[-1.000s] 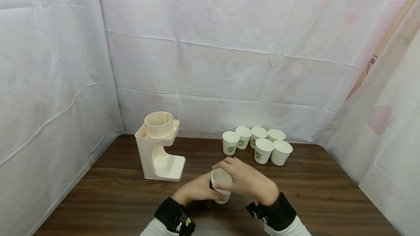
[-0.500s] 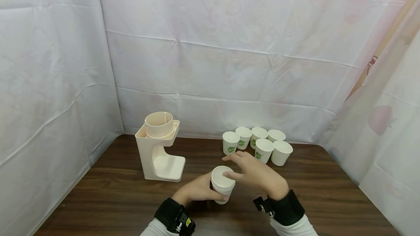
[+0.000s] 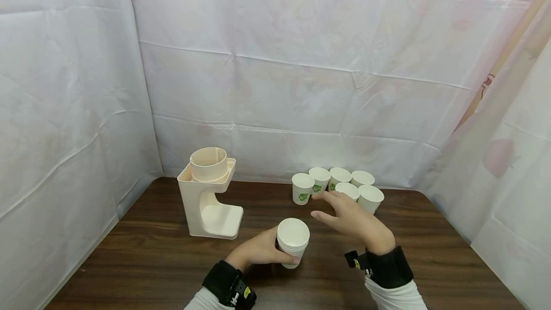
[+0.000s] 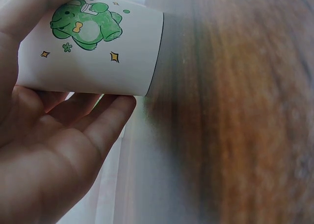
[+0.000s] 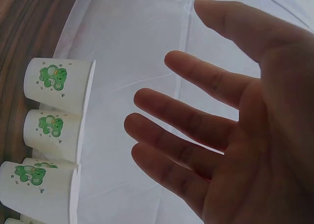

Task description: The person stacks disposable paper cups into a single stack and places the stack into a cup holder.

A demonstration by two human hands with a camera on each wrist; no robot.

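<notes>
My left hand grips a small stack of nested white paper cups at the table's near middle, thumb and fingers around the side. A green cartoon animal is printed on the outer cup in the left wrist view. Whether its base touches the table is hard to tell. My right hand holds nothing; its fingers are spread in the right wrist view. It hovers just in front of a group of upright paper cups, partly hiding one front cup in the head view.
A cream plastic stand with a round cup-like top and a flat base stands at left on the dark wooden table. Pale cloth sheets hang behind and on both sides.
My right hand has come off the stack and moved right and away, toward the standing cups. More nested rims show on the stack than at first. My left hand has stayed in place.
</notes>
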